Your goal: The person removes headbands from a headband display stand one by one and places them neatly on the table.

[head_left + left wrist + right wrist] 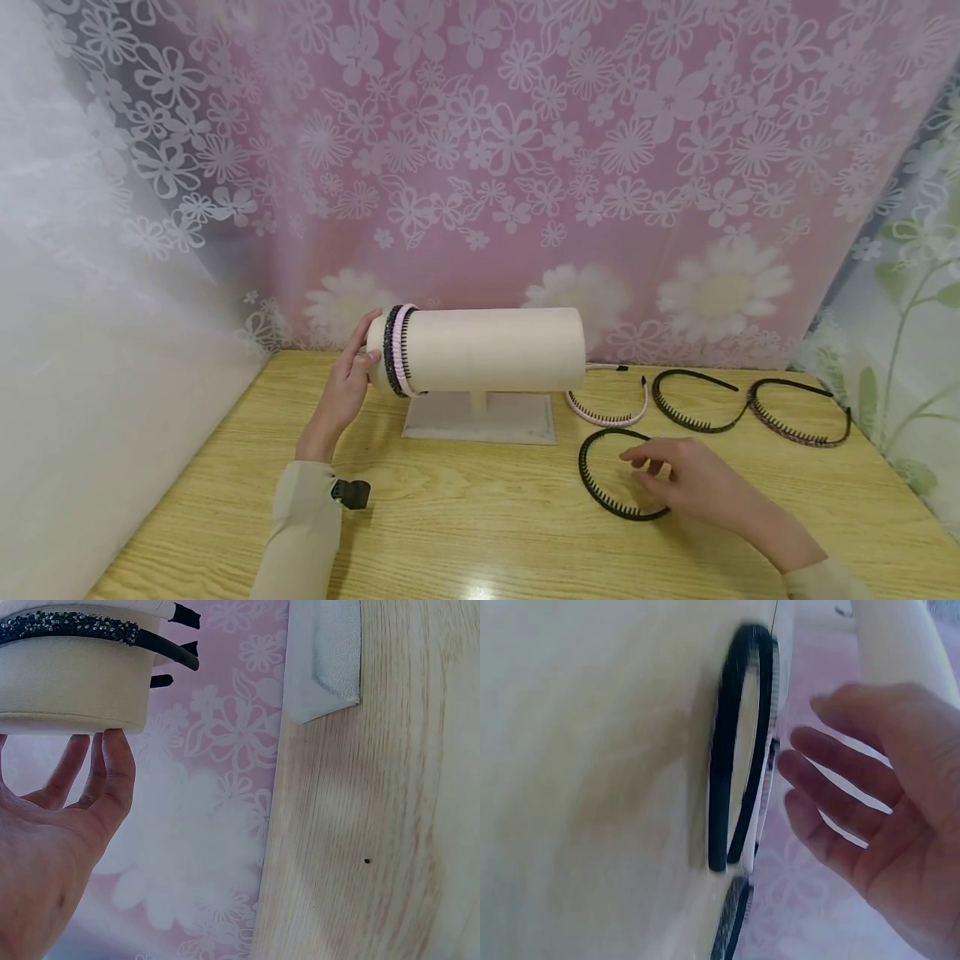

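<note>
Head view: up close, the right hand (690,483) hovers by a black headband (721,765), fingers loosely bent and parted, gripping nothing. That headband lies on the bench (465,517), long axis left to right, bow toward the left, tips pointing right! Beyond it, a cream roll (495,350) runs lengthwise left to right on its pale base (442,421); the left hand (345,390), fingers spread, rests fingertips against its left end, beside a dark beaded headband (75,627) and a pink one (398,346). Farther right, more headbands (701,429); behind, a floral curtain (480,167).
</note>
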### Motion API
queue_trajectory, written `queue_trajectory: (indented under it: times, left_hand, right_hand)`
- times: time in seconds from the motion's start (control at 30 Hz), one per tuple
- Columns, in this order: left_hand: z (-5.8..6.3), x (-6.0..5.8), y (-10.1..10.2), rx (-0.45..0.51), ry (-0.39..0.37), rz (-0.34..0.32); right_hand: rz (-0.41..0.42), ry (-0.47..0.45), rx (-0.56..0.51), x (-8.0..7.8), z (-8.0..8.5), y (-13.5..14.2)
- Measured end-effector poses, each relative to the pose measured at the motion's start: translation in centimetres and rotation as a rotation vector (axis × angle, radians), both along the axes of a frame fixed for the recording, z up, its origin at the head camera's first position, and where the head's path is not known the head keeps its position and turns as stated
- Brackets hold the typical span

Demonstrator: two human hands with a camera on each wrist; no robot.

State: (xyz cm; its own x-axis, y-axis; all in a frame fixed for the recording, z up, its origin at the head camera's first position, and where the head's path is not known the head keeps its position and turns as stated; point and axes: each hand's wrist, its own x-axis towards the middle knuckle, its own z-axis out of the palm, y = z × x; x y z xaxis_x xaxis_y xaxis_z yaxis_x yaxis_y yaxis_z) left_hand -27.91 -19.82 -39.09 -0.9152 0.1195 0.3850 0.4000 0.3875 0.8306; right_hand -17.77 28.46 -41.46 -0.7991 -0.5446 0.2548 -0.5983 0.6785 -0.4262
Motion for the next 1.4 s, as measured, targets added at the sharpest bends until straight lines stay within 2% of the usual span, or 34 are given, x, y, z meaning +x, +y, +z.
queue_trajectory:
  times: [0.17, 0.27, 0.4, 0.57, 0.83, 1.17, 1.27, 1.4]
  left_hand:
    - [0.0, 0.0, 0.0, 0.015, -0.005, -0.003]
    - [0.1, 0.1, 0.1, 0.023, -0.008, -0.008]
    - [0.2, 0.2, 0.2, 0.01, -0.003, -0.002]
    - [0.1, 0.1, 0.2, 0.017, -0.002, -0.004]
    - [0.0, 0.1, 0.2, 0.033, -0.017, -0.017]
    - [0.1, 0.1, 0.1, 0.023, -0.011, -0.006]
    - [0.1, 0.2, 0.1, 0.01, -0.007, -0.002]
    - [0.1, 0.1, 0.1, 0.005, -0.005, -0.003]
  right_hand:
    - [-0.105, 0.108, 0.09, -2.8, 0.2, 1.9]
    - [-0.144, 0.123, 0.158, -4.4, 0.0, 2.8]
    - [-0.152, 0.126, 0.226, -6.0, -0.2, 3.0]
    - [-0.124, 0.171, 0.282, -7.2, -0.8, 2.5]
    - [-0.088, 0.118, 0.266, -7.9, -1.2, 1.7]
    - [-0.072, 0.186, 0.247, -8.3, -1.3, 0.2]
    - [-0.09, 0.134, 0.241, -8.1, -1.2, 0.0]
    - [-0.156, 0.024, 0.212, -7.7, -0.3, 0.5]
